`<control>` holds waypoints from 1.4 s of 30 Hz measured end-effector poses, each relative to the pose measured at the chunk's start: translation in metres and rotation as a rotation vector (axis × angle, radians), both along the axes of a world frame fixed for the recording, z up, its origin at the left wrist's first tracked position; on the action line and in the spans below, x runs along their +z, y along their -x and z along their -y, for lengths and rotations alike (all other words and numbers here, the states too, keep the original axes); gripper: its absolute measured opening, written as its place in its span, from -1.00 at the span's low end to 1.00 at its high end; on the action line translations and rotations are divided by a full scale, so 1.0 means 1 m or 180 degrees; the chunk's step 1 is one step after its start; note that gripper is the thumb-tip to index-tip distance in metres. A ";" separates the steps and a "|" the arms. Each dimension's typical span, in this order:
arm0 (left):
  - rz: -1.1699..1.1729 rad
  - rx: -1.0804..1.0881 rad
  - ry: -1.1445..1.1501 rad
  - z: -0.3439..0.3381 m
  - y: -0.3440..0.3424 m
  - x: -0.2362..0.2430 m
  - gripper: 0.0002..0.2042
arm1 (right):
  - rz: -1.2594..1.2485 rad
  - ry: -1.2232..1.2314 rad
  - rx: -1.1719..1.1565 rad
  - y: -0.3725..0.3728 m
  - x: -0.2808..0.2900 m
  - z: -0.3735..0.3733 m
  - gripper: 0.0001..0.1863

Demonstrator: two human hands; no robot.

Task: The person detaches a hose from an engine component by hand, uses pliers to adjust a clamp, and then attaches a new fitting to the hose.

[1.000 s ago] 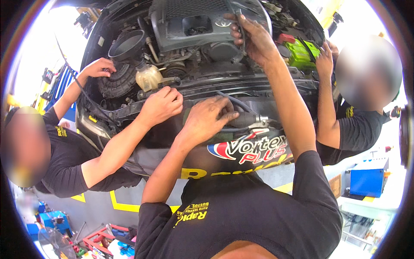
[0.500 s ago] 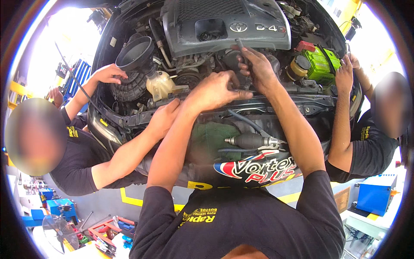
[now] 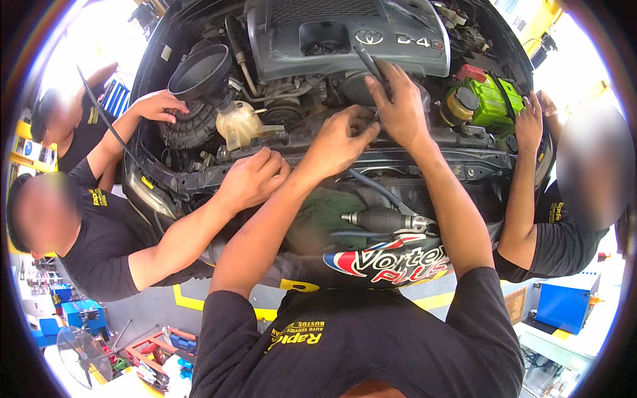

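Note:
My right hand point(image 3: 403, 109) is over the front of the engine bay, its fingers and thumb closed round a slim dark rod point(image 3: 365, 60) that points up toward the grey engine cover point(image 3: 285, 56). Just to its left, my left hand point(image 3: 344, 140) has thumb and fingers pinched together. Whatever sits in that pinch is too small and hidden to name. Below both hands, a black rubber primer bulb point(image 3: 381, 219) with a grey hose point(image 3: 378, 186) lies on the dark fender cover point(image 3: 265, 255).
At left, a co-worker's hand point(image 3: 255, 179) hovers beside my left forearm; their other hand point(image 3: 159, 106) is near a black funnel point(image 3: 199, 71) above a yellowed plastic reservoir point(image 3: 239, 124). At right, another person's hand point(image 3: 529, 123) is beside a green battery point(image 3: 494, 99).
My right hand has turned, its fingers straighter, and more of the rod shows. My left fingers have drawn together. The left co-worker's near hand has curled. Another person has come into view at far left.

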State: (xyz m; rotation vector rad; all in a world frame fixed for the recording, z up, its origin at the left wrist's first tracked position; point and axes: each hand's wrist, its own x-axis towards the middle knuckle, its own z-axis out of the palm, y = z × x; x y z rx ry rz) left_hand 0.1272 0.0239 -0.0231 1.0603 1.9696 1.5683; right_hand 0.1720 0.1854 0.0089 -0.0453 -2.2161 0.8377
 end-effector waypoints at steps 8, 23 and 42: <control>-0.0551 0.0312 0.0212 0.005 0.008 -0.007 -0.64 | 0.0017 0.0128 0.0558 -0.007 0.004 0.015 -0.61; 0.0744 0.0460 -0.0631 0.005 0.007 0.013 -0.61 | 0.0174 0.1084 0.0759 0.000 -0.005 0.000 -0.69; 0.2237 0.0121 -0.1898 0.024 0.008 0.041 -0.70 | 0.0054 0.1255 0.0965 -0.010 0.004 0.003 -0.73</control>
